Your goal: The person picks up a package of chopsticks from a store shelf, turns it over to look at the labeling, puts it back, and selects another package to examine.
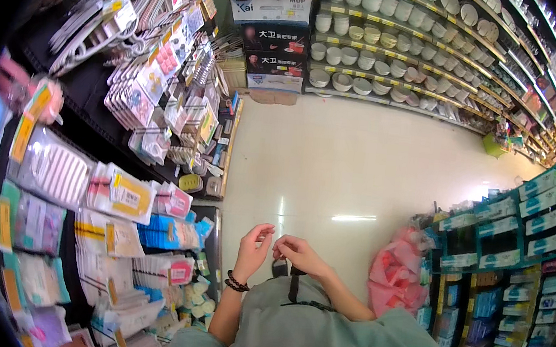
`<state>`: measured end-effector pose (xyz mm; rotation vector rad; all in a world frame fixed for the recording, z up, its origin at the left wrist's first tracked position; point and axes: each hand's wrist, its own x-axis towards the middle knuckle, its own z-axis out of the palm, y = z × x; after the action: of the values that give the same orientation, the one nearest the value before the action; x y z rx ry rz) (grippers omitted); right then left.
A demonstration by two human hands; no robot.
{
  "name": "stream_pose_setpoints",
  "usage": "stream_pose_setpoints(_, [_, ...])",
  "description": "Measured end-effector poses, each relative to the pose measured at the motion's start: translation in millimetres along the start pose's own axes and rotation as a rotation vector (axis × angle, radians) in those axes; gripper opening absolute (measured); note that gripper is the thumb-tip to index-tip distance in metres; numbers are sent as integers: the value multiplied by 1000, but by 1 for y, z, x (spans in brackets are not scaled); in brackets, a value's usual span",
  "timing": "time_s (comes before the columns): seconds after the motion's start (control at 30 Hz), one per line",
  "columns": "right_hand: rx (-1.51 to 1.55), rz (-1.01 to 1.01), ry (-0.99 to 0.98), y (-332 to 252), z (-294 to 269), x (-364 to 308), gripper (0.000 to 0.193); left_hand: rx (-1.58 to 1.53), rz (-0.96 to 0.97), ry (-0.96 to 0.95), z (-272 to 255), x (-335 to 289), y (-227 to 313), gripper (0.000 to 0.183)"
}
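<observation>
My left hand (254, 247) is raised in front of my body, its fingers loosely bent and apart, with nothing visible in them. A dark beaded bracelet (236, 282) circles that wrist. Just to its right, my right hand (300, 254) hovers with bent fingers, and I see nothing held there. The fingertips of both hands are close but apart. Below them is the grey-green apron (290, 328) that I wear, with a black strap at its upper edge. Neither hand touches the goods around me.
Hanging packages (130, 193) and hangers (108, 27) fill the left racks. Boxes (274, 39) are stacked ahead, beside shelves of bowls (366, 60). A pink plastic bag (399, 272) stands to the right, next to a teal-trimmed shelf (500, 228). The pale tiled floor (320, 154) reflects light.
</observation>
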<state>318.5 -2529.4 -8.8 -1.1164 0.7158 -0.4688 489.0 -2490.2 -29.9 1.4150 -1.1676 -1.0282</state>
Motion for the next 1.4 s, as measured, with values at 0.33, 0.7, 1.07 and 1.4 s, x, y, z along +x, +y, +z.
stream_pose_setpoints(0.33, [-40, -7, 3, -39, -93, 167, 29, 140, -122, -198, -2, 176, 8, 21])
stream_pose_setpoints(0.7, [164, -93, 87, -168, -192, 370, 31, 316, 120, 14, -9, 413, 59, 28])
stream_pose_setpoints(1.07, [131, -37, 197, -203, -281, 505, 19, 85, -15, -33, -15, 594, 18, 31])
stream_pose_setpoints(1.4, [143, 38, 283, -295, -364, 687, 17, 410, 299, 171, -86, 842, 1, 28])
